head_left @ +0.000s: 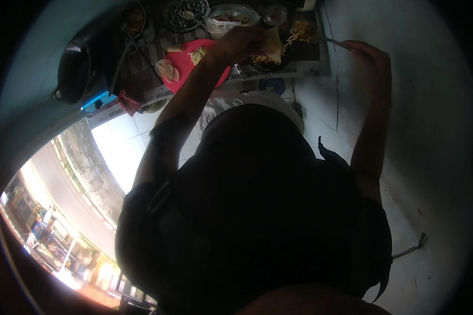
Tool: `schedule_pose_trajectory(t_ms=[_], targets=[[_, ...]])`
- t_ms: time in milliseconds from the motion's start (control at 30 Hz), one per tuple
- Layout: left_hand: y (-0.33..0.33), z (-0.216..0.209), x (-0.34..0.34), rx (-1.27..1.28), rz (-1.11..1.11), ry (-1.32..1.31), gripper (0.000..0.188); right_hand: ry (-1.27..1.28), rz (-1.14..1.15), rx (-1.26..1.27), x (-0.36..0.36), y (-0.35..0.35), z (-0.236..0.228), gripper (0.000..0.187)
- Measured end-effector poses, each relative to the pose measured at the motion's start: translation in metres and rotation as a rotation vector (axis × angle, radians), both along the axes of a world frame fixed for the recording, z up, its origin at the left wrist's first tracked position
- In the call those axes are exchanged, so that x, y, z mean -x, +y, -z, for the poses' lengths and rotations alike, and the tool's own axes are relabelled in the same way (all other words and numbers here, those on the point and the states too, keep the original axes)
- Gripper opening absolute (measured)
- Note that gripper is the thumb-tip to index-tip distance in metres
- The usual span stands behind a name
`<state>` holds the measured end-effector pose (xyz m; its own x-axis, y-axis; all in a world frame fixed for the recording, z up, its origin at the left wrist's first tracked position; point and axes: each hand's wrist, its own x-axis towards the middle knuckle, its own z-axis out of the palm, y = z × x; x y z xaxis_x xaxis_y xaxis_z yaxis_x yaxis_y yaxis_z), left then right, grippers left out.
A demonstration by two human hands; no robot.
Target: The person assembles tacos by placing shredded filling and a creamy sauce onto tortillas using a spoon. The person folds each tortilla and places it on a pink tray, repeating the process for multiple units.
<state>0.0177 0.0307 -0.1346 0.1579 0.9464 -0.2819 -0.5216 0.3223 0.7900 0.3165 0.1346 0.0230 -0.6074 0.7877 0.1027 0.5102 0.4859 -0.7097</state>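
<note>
My right hand [372, 56] grips the thin pale handle [335, 42] of a utensil, its head hidden under a tangle of noodles [301, 32]. Strands hang down from it toward a dark dish of noodles [268, 64]. Close by on the left, my left hand [245, 43] holds up a pale, flat, thin wrapper [273, 46] beside the noodles. Under my left forearm lies a pink round plate [186, 73] with shredded pale filling [197, 55] on it. Several thin pale rounds [165, 69] overlap at its left edge.
A clear plastic bag [232, 19] of food and a dark patterned bowl [185, 14] stand at the back. A black pan [76, 71] sits at far left. A red cloth [127, 102] hangs at the table's front edge. The wall [347, 100] rises close on the right.
</note>
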Motion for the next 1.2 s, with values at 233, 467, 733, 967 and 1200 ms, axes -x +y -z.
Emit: schedule_pose_trajectory(t_ms=[233,467,733,967,1200], targets=[[-0.026,0.017,0.024,-0.215,0.024,0.424,0.033,-0.268,0.038,0.025,-0.011,0.016,0.116,0.022],[-0.056,0.002,0.037,0.066,-0.077,0.153,0.031,-0.265,0.034,0.234,-0.005,-0.008,0.295,0.021],[-0.061,-0.029,0.022,0.259,-0.195,-0.085,0.032,-0.305,0.205,0.108,0.006,-0.049,0.361,0.032],[-0.066,-0.063,0.029,-0.07,-0.09,0.397,0.028,-0.097,0.132,-0.28,0.039,-0.052,0.26,0.05],[-0.09,-0.118,0.058,-0.472,0.03,1.045,0.027,0.421,-0.187,-0.353,0.128,-0.105,0.085,0.041]])
